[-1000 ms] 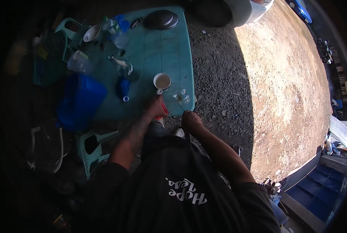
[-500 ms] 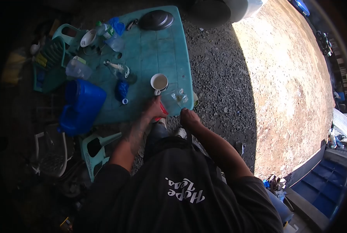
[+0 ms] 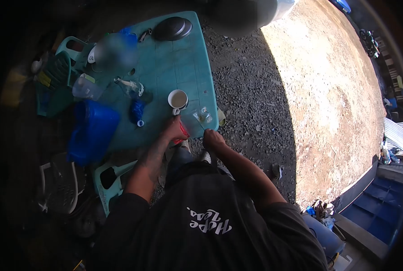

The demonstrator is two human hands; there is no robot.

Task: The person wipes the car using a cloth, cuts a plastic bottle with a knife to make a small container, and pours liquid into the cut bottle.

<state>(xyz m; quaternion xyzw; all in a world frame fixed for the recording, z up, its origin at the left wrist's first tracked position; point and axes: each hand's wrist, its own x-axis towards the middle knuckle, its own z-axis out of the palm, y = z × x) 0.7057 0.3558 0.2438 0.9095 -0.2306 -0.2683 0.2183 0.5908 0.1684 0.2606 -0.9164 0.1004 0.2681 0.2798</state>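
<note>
My left hand (image 3: 174,129) is closed on a small red wrapper (image 3: 183,129) at the table's near edge, just below the cup's handle. A white cup (image 3: 178,99) with a pale brown liquid in it stands upright on the green table. At the table's near right corner, my right hand (image 3: 214,138) is closed, knuckles up; what its fingers pinch is too small to make out. Clear crinkled plastic (image 3: 203,116) lies just beyond that hand, a thin line running from it toward the fingers. Whether the plastic joins the red wrapper cannot be told.
On the green plastic table (image 3: 165,67) are a glass bottle (image 3: 131,87), a crumpled blue plastic bag (image 3: 137,109) and a dark round lid (image 3: 172,28). A blue jug (image 3: 93,131) and a clear plastic container (image 3: 86,86) are at the left. Green chairs (image 3: 109,180) adjoin the table; gravel (image 3: 246,99) lies to the right.
The view has shifted slightly, so the table and both hands appear a little further left. Both hands keep nearly the same places by the cup and the table corner.
</note>
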